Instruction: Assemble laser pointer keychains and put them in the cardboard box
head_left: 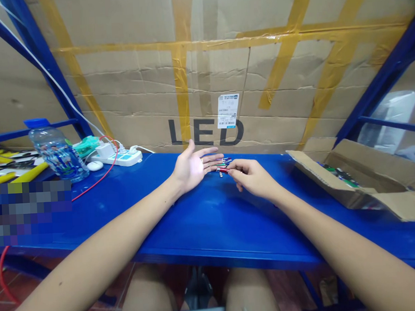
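My right hand [251, 177] pinches a small shiny red stick-like piece [223, 170] with silvery ends, between thumb and forefinger. Its exact kind is too small to tell. My left hand [193, 168] is open, palm turned up and toward the right, fingers stretched out until their tips nearly meet the red piece. Just behind those fingertips lie several similar slim pieces [226, 161] in blue, green and red, partly covered by the fingers. Whether they rest on the table or against the fingers, I cannot tell.
The blue table [197, 230] backs onto a large taped cardboard box [137, 85] marked LED. At right stands an opened carton [369, 184] with small coloured pieces inside. A water bottle [56, 152], a white power strip [120, 156] and a red cable [99, 180] occupy the left.
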`<state>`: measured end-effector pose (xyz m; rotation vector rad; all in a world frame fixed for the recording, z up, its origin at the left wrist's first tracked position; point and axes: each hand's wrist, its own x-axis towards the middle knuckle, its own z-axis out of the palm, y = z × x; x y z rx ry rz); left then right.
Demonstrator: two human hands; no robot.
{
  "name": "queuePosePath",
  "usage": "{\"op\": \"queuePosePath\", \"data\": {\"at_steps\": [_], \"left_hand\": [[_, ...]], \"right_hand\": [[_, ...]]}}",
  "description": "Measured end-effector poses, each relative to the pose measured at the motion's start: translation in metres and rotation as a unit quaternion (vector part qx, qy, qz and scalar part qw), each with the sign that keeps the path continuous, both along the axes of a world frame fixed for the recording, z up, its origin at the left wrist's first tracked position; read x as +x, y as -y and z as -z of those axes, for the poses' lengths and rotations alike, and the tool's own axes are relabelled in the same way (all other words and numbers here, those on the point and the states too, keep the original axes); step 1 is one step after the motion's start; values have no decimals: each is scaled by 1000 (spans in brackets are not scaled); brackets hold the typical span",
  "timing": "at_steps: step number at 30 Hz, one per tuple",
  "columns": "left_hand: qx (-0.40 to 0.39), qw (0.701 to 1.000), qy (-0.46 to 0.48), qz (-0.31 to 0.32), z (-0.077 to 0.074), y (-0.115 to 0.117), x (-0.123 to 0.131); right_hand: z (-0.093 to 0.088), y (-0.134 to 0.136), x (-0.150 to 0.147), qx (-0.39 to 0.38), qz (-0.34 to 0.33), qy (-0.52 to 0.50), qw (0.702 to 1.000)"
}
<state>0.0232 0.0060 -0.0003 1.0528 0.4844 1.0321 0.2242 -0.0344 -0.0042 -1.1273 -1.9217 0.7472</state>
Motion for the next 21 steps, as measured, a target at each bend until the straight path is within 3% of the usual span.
{"op": "queuePosePath", "data": {"at_steps": [9,21], "left_hand": [[18,1000,-11,-4,0,-1,0],[37,999,-14,-6,2,-3,-1]], "right_hand": [[-1,0,-1,-7,5,9,1000],[-3,3,0,42,3,20,999]]}}
